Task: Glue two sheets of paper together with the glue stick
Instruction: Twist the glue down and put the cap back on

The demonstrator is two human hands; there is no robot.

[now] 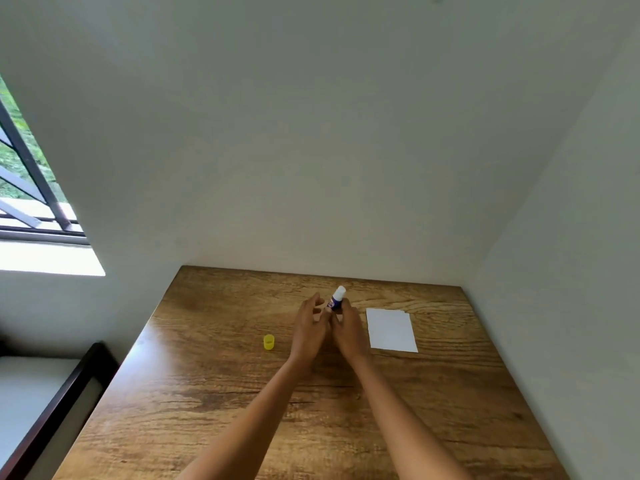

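A glue stick (pixel 337 299) with a blue body and a bare white tip points up and away above the middle of the wooden table (pixel 214 393). My right hand (pixel 350 332) grips its lower body. My left hand (pixel 309 327) touches the stick's base with its fingertips, the other fingers spread. The stick's yellow cap (pixel 268 342) stands alone on the table to the left of my hands. White paper sheets (pixel 392 329) lie stacked flat to the right of my right hand; a second sheet's edge peeks out at the far side.
The table sits in a corner, with white walls (pixel 329 150) behind it and to the right. A window (pixel 31 188) is at the left. A dark-framed piece of furniture (pixel 59 410) stands beside the table's left edge.
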